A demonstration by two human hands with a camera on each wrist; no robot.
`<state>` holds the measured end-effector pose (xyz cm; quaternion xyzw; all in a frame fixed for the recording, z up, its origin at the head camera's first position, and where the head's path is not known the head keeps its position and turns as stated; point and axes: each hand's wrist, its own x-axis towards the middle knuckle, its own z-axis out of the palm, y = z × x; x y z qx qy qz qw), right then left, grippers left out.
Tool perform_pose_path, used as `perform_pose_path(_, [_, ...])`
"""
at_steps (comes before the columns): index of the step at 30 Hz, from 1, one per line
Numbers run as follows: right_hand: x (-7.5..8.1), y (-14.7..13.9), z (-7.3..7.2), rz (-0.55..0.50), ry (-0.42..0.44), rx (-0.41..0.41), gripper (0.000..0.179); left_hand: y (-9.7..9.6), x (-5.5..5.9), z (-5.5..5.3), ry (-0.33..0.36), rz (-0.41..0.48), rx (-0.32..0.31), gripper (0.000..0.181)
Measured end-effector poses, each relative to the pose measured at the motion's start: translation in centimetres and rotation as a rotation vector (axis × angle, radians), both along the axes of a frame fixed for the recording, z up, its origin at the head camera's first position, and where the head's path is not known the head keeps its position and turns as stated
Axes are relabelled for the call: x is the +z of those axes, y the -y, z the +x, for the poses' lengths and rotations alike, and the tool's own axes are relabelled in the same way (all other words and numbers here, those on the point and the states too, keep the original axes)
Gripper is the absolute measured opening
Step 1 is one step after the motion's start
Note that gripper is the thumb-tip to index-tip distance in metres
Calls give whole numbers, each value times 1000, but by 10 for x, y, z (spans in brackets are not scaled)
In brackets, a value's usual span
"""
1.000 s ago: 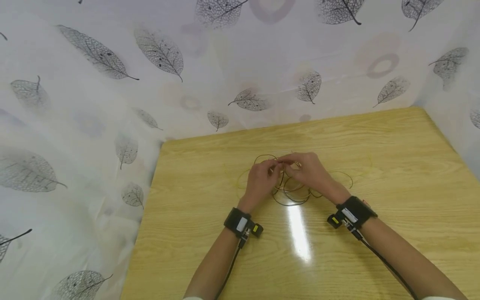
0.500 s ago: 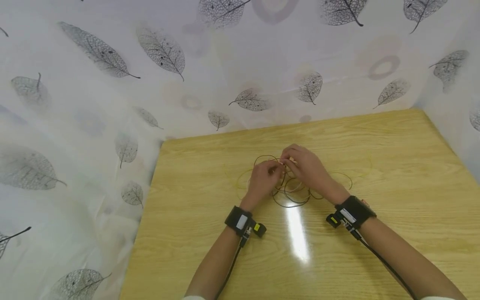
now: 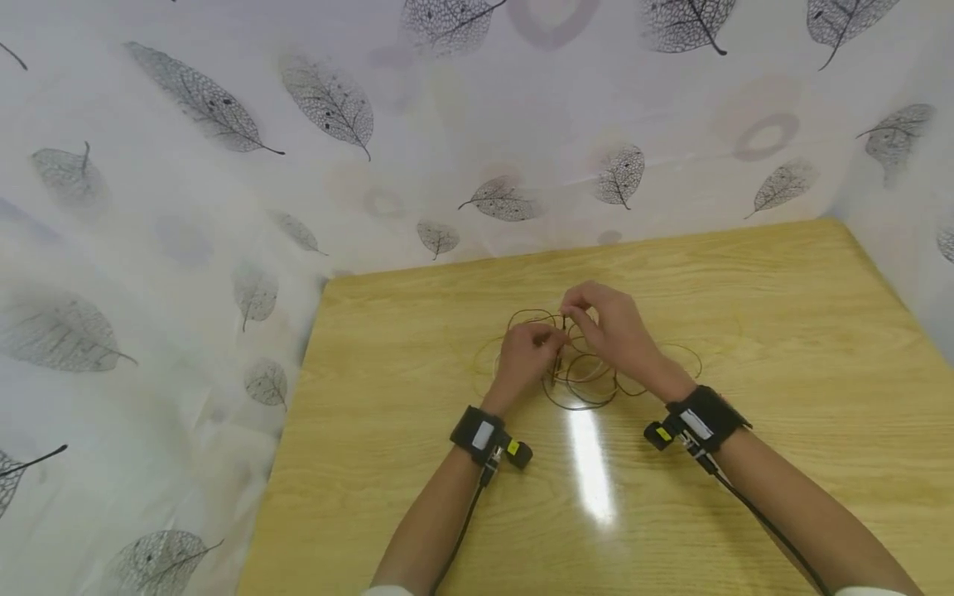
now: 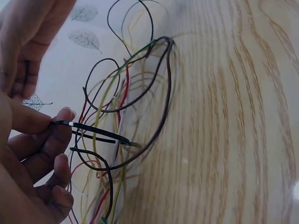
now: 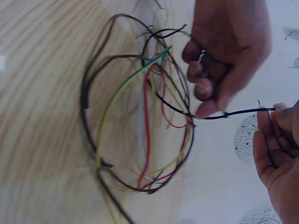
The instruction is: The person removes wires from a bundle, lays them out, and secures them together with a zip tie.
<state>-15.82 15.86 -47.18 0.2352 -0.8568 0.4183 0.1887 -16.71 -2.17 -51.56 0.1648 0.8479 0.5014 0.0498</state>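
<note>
Both hands work over a loose tangle of thin wires on the table. My left hand pinches a black wire between thumb and fingertips. Slightly higher and to the right, my right hand pinches the same wire near its end. A short straight stretch runs between the two hands, with a small knot-like bump on it in the right wrist view. Part of the black wire trails from the left fingertips toward the tangle. Around it lie a dark brown wire, a red wire and a green-yellow wire.
The wood-grain table carries the wires near its middle, with thin yellow strands spreading to both sides. Leaf-printed white sheeting stands behind the table and along its sides. Each wrist wears a black strap with a small camera and cable.
My right hand has moved up and away from the left, widening the gap between the fingertips. The black wire now shows between them. My left hand has shifted only slightly.
</note>
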Motion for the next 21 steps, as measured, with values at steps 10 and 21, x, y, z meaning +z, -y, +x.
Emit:
perform_pose_path(10, [31, -7, 0, -43, -25, -78, 5, -2, -5, -1, 43, -29, -9, 22])
perform_pose_path(21, [55, -13, -1, -156, -98, -98, 6, 0, -8, 6, 114, -20, -3, 18])
